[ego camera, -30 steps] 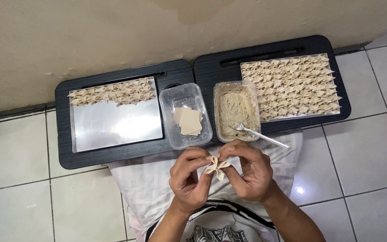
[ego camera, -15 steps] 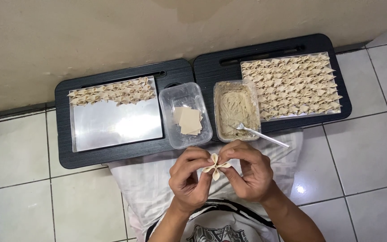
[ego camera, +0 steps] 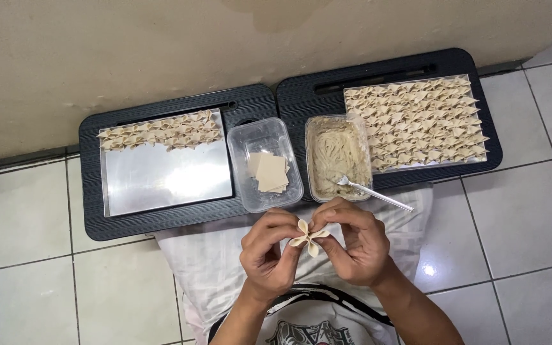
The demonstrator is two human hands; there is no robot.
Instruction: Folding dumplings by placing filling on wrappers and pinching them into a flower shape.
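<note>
A: Grip check: left hand and right hand both pinched shut on one folded dumpling, fingertips closed on its middle, corners flared out. It's held in the air over the lap cloth, just short of the near edge of the trays.

B: Progress?

A: Right tray: its sheet is packed with finished dumplings nearly edge to edge. Left tray: only one band of folded pieces along its far edge, the rest of the metal sheet bare. Clear tub holds just a few flat wrappers. Filling tub looks well stocked, fork resting on its near rim. I'd say over half done, wrappers running low.

B: Versus a second ago?

A: Hands sit in about the same spot. Dumpling looks more pinched in, wings more distinct. Trays, tubs and fork unmoved.
</note>
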